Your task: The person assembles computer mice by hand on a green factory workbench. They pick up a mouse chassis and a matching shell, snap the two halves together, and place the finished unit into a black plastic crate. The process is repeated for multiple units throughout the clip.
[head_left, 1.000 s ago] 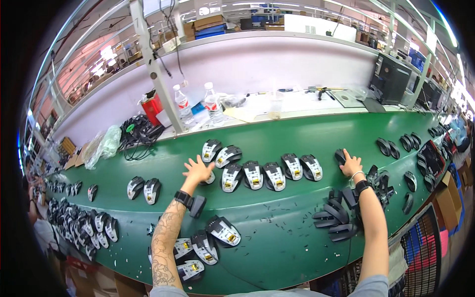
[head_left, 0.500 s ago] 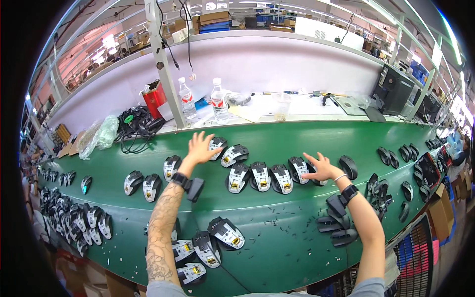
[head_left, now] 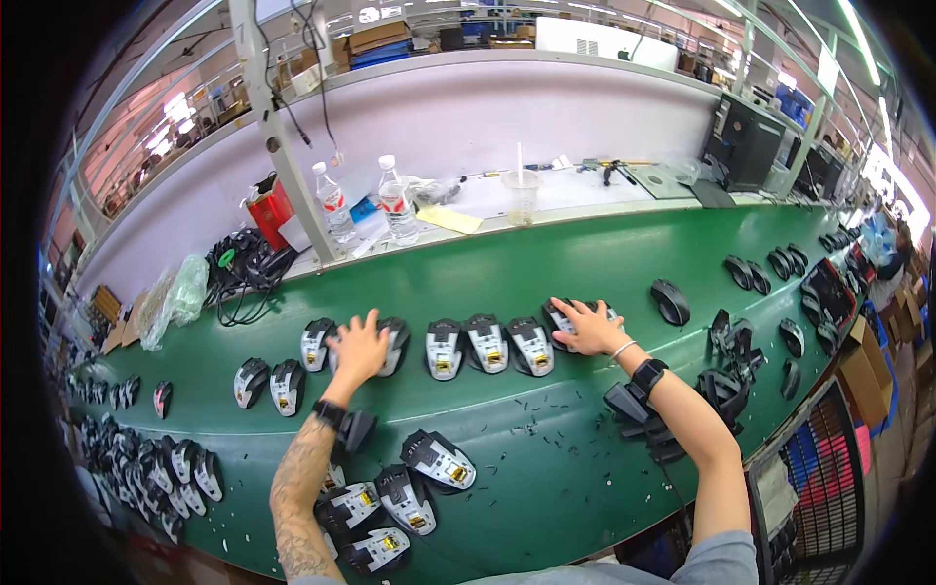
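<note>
A row of half-assembled computer mice, grey-white shells with black sides, runs across the green work surface (head_left: 507, 263). My left hand (head_left: 360, 351) lies with fingers spread over part of the row, between a mouse (head_left: 316, 344) on its left and a mouse (head_left: 394, 348) at its right edge; it partly hides another. Three mice stand side by side in the middle, one being this mouse (head_left: 487, 342). At the right end, my right hand (head_left: 589, 330) rests spread across mice (head_left: 559, 317) that it largely covers. Both wrists wear dark bands.
More opened mice (head_left: 405, 498) lie nearer me, and a pile of mice (head_left: 146, 463) sits at left. Black shell parts (head_left: 726, 366) are heaped at right, with small dark scraps scattered nearby. Bottles (head_left: 397, 200), a plastic cup (head_left: 521, 200) and tangled cables (head_left: 249, 265) stand along the back.
My left hand has come nearer, and two mice that lay behind the row now line up with it. My right hand has come down onto the right-end mice. The view has shifted.
</note>
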Motion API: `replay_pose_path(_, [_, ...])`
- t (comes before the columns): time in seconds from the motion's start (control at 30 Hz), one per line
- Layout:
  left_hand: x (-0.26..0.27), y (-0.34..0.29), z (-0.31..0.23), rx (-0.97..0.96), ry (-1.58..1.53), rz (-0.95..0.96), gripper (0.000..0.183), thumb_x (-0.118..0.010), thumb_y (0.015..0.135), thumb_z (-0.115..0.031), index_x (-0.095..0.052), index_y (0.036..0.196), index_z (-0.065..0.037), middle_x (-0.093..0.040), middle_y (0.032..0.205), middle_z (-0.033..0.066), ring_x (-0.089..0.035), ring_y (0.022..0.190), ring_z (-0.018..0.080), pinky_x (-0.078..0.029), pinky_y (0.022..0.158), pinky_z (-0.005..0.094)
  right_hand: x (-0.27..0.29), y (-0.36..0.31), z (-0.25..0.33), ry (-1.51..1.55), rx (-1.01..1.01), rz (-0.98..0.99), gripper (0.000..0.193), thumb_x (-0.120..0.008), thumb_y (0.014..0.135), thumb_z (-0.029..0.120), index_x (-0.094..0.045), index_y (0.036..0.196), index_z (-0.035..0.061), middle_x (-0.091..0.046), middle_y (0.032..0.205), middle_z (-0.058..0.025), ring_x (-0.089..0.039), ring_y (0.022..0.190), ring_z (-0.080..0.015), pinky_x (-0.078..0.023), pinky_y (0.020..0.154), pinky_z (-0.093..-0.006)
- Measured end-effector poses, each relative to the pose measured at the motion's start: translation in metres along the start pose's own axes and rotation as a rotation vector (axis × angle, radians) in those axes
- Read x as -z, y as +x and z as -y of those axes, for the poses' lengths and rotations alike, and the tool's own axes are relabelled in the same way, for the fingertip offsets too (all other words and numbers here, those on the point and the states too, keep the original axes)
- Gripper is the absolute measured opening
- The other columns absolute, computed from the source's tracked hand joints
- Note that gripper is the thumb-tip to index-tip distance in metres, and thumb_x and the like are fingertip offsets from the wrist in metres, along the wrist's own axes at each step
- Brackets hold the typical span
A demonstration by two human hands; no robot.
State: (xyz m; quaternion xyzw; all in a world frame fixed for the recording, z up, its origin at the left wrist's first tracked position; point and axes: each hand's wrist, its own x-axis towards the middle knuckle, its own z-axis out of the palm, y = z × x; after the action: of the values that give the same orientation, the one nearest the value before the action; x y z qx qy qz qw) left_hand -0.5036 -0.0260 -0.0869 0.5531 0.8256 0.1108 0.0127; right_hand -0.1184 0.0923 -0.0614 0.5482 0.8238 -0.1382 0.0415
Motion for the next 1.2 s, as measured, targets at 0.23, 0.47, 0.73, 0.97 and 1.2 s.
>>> replay_pose_path(0.23, [0.026,-0.037,0.056,0.126,0.033,0.24,0.044,-0.045,0.09,-0.031,-0.045,0.133,-0.022,-0.04,0.132,0.0192,-0.038,0.122,0.0453,-0.027,0.094,0.07,-0.021,-0.021,0.087,-0.054,0.101,-0.034,0.073,-0.051,0.085,0.055,-0.017,0.146,0.0337,-0.025,0.149,-0.0096,-0.018,0.132,-0.0488,-0.022,0.088,-0.0795])
replay_pose_path(0.47, [0.05,-0.056,0.025,-0.013,0.069,0.047,0.047,-0.06,0.082,-0.031,-0.053,0.125,-0.012,-0.037,0.139,0.0182,-0.026,0.133,0.0404,-0.018,0.104,0.0653,0.027,-0.078,0.03,-0.073,0.218,-0.124,0.094,-0.066,0.071,0.062,-0.027,0.144,0.0189,-0.023,0.146,-0.0204,-0.024,0.132,-0.0428,-0.032,0.095,-0.067])
replay_pose_path(0.73, [0.066,-0.089,-0.089,-0.578,-0.296,0.054,0.044,-0.066,0.08,-0.028,-0.056,0.118,-0.009,-0.044,0.132,0.0183,-0.034,0.128,0.0386,-0.025,0.104,0.0574,0.008,-0.176,-0.068,-0.075,-0.167,-0.059,0.06,-0.081,0.065,0.031,-0.059,0.109,-0.0034,-0.059,0.105,-0.021,-0.056,0.102,-0.0399,-0.047,0.09,-0.0413])
replay_pose_path(0.97, [0.041,-0.121,-0.221,-0.913,-0.773,0.254,0.041,-0.061,0.086,-0.019,-0.051,0.119,0.001,-0.054,0.12,0.0175,-0.051,0.113,0.0292,-0.04,0.097,0.0375,0.002,-0.206,-0.068,0.286,0.061,-0.468,0.053,-0.076,0.068,0.014,-0.056,0.113,-0.0032,-0.059,0.105,-0.0191,-0.057,0.098,-0.0365,-0.047,0.085,-0.0394])
replay_pose_path(1.2, [-0.011,-0.164,-0.284,-0.641,-1.446,0.528,0.031,-0.037,0.101,-0.022,-0.053,0.092,0.004,-0.062,0.083,0.0091,-0.061,0.075,0.0139,-0.05,0.069,0.0283,-0.006,-0.231,-0.015,0.645,0.146,-0.81,0.057,-0.076,0.064,0.002,-0.053,0.117,-0.0016,-0.058,0.102,-0.0162,-0.061,0.092,-0.0288,-0.05,0.079,-0.0344])
